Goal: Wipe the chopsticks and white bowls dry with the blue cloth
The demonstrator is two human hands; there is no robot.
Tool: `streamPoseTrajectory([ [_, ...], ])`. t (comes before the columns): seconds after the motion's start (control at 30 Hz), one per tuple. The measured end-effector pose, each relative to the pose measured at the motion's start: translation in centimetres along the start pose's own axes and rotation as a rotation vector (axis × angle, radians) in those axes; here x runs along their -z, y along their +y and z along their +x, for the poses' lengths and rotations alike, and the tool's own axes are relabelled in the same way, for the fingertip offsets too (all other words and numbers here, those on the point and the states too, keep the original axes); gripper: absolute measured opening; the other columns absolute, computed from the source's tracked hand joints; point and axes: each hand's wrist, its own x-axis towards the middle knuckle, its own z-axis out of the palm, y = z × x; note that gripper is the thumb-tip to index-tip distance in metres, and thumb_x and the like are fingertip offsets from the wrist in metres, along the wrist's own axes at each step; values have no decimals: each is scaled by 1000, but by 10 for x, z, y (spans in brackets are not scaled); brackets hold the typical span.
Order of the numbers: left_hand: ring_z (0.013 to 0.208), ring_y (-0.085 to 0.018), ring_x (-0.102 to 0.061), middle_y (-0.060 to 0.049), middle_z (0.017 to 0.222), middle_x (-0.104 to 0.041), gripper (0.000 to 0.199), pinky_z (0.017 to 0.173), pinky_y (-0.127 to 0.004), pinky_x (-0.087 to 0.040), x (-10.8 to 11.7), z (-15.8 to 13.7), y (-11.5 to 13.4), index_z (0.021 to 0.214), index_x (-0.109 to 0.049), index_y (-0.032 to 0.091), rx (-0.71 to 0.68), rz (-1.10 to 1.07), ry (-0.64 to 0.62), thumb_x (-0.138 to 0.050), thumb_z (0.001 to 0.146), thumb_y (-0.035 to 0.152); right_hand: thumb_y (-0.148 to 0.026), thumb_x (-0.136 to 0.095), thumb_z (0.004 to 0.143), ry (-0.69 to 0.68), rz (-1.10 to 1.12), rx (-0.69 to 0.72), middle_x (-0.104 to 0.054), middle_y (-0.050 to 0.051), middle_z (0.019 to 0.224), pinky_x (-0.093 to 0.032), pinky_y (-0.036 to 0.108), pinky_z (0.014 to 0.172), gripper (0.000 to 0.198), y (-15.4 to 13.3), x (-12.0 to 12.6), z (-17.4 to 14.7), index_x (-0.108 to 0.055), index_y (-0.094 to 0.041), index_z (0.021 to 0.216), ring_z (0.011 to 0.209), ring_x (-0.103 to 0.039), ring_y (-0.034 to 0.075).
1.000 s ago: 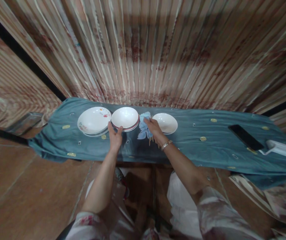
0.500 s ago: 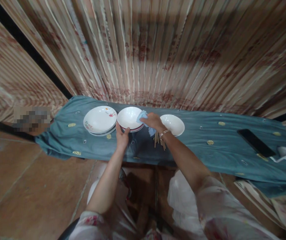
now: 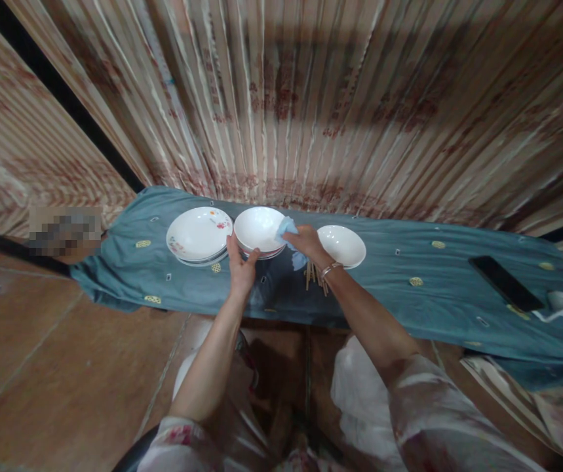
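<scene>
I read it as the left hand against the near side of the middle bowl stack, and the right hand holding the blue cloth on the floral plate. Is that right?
Not quite: the head view shows the blue cloth at the right side of the middle bowl stack, not on the floral plate. The right hand does hold it, and the left hand is as you say.

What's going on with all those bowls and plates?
Somebody's left hand is at the near side of the middle bowls. Their right hand holds a blue cloth at the top one's right edge. Plates are stacked on the left; another bowl, sticks and a phone are to the right.
</scene>
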Motion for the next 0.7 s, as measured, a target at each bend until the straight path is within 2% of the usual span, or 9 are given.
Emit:
streamPoseTrajectory([
  [0.07,149,-24,-9,-9,162,-11,76,119,-45,-15,3,-3,13,151,-13,28,18,-45,100,-54,88,37,-38,-60,69,38,13,19,-44,-4,43,-34,23,54,29,-4,6,-7,-53,-20,48,55,-52,13],
  [0.13,149,-25,-10,-9,162,-9,75,119,-43,-20,7,-7,28,150,-19,28,-20,-46,97,-56,87,43,-39,-58,70,80,44,30,-45,-4,46,-33,23,53,28,-6,13,-16,-52,-21,50,54,-48,13],
  [0.2,148,-26,-14,-10,162,-10,77,115,-41,-29,10,-13,46,151,-17,28,-61,-79,66,-55,87,49,-39,-57,71,120,96,38,-44,-4,47,-31,24,53,27,-5,18,-28,-50,-21,51,53,-45,12],
  [0.3,143,-25,-31,-11,161,-15,81,110,-37,-38,11,-25,71,152,1,29,-111,-207,-42,-44,90,55,-40,-55,71,157,212,43,-43,-5,49,-29,25,51,25,2,24,-49,-51,-21,55,52,-42,12],
  [0.4,140,-22,-37,-12,158,-24,85,108,-34,-40,8,-39,89,148,24,28,-91,-239,-144,-32,92,60,-41,-56,71,173,321,24,-42,-5,50,-29,25,50,25,13,26,-68,-52,-21,58,52,-40,12],
  [0.53,132,-24,-47,-12,157,-27,89,99,-36,-49,3,-51,99,146,28,31,-14,-309,-236,-33,90,64,-41,-57,72,197,393,11,-39,-6,50,-28,24,49,29,25,27,-88,-47,-20,55,51,-36,10],
  [0.6,129,-26,-50,-12,156,-29,90,96,-38,-52,2,-53,100,147,24,33,50,-379,-242,-37,89,62,-42,-57,73,175,397,30,-39,-5,50,-27,24,48,31,31,32,-95,-46,-20,54,50,-36,10],
  [0.7,126,-28,-52,-9,153,-35,91,92,-40,-54,3,-53,102,150,11,37,179,-548,-244,-50,85,54,-50,-59,74,-9,419,43,-44,-5,49,-26,22,45,36,39,50,-102,-53,-18,57,47,-37,9],
])
